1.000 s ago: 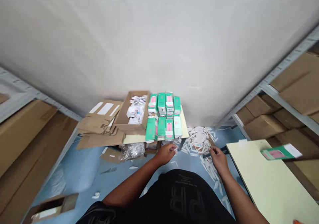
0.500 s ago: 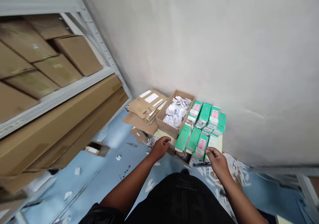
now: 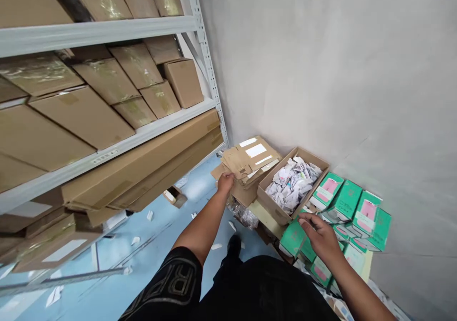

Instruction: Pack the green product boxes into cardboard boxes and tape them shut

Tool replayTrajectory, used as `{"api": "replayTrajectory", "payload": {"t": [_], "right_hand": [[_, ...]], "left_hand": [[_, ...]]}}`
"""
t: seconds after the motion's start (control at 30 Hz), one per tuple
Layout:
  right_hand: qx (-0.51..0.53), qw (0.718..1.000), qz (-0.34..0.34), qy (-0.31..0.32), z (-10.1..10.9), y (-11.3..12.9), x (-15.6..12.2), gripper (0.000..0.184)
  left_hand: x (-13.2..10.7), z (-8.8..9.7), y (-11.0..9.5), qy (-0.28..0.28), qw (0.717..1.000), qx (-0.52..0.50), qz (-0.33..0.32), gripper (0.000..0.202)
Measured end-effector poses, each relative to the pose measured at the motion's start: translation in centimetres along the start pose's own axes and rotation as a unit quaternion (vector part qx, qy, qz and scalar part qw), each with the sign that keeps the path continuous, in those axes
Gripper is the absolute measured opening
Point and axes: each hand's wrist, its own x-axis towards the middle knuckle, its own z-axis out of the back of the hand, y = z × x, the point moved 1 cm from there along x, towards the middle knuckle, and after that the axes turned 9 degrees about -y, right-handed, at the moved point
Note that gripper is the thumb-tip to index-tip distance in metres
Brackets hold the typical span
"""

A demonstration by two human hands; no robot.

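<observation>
At the left edge of a stack of flattened cardboard boxes (image 3: pixel 250 156), my left hand (image 3: pixel 225 183) has its fingers closed on a piece of cardboard at the near side. White labels show on the top sheet. My right hand (image 3: pixel 321 237) is above several green boxes with pink panels (image 3: pixel 344 199), its fingers loosely curled and slightly apart, and I see nothing in it. Between my hands stands an open cardboard box (image 3: pixel 269 198) filled with crumpled paper scraps (image 3: pixel 294 180).
A metal shelf rack (image 3: pixel 167 123) loaded with cardboard cartons (image 3: pixel 82 116) rises on the left. A grey wall (image 3: pixel 321 73) stands behind the low table (image 3: pixel 266 216). Paper scraps and a small open carton (image 3: pixel 175 197) lie on the blue floor (image 3: pixel 150 240).
The view has turned left, so the table's contents sit further right. My left hand has moved from the table's near edge to the cardboard stack. My right hand is nearer the paper-filled box.
</observation>
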Motion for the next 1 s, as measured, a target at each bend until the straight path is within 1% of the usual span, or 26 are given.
{"api": "replayTrajectory", "payload": {"t": [0.1,0.17,0.27,0.33,0.4,0.47,0.57,0.63,0.73,0.77,0.83,0.9,0.97,1.0], "right_hand": [[-0.019,0.999,-0.015,-0.028,-2.7,0.8,0.7,0.043],[-0.03,0.998,-0.03,-0.052,-4.8,1.5,0.8,0.044],[-0.046,0.996,-0.045,-0.069,-7.8,2.8,0.6,0.045],[-0.053,0.995,-0.047,-0.069,-9.4,3.6,0.3,0.044],[-0.054,0.995,-0.051,-0.069,-10.8,4.2,0.2,0.044],[-0.05,0.995,-0.057,-0.07,-11.9,4.7,0.4,0.044],[-0.052,0.996,-0.05,-0.06,-13.4,5.3,1.1,0.043],[-0.058,0.996,-0.034,-0.055,-14.2,6.0,1.6,0.041],[-0.079,0.994,0.006,-0.075,-14.6,7.5,2.2,0.036],[-0.091,0.991,0.021,-0.097,-14.3,8.0,2.4,0.035],[-0.113,0.978,0.047,-0.168,-13.4,8.9,2.6,0.039],[-0.115,0.962,0.045,-0.244,-12.1,9.5,2.7,0.05],[-0.082,0.952,0.019,-0.296,-10.6,9.7,2.3,0.057],[-0.056,0.948,0.001,-0.314,-9.8,9.8,1.8,0.057]], "left_hand": [[4.0,-1.1,0.2,0.015,1.0,0.018,0.021,0.025],[5.9,-1.9,0.7,0.039,0.998,0.023,0.036,0.023],[7.5,-2.5,1.6,0.084,0.994,0.02,0.062,0.02],[7.9,-2.2,2.1,0.116,0.99,0.006,0.076,0.019],[8.2,-1.4,2.3,0.143,0.986,-0.017,0.081,0.02],[8.5,-0.1,2.0,0.163,0.982,-0.061,0.076,0.03],[9.1,2.6,1.0,0.202,0.965,-0.161,0.052,0.048],[9.5,4.9,0.0,0.223,0.952,-0.204,0.037,0.055],[10.0,8.2,-1.6,0.224,0.952,-0.206,0.034,0.055],[10.1,9.1,-2.2,0.226,0.952,-0.203,0.032,0.054],[9.8,10.0,-3.1,0.242,0.95,-0.199,0.021,0.051],[9.0,9.9,-3.7,0.281,0.941,-0.189,0.009,0.052],[7.5,8.9,-3.8,0.336,0.929,-0.157,0.003,0.053],[6.4,8.1,-3.7,0.367,0.921,-0.13,-0.001,0.053]]}}
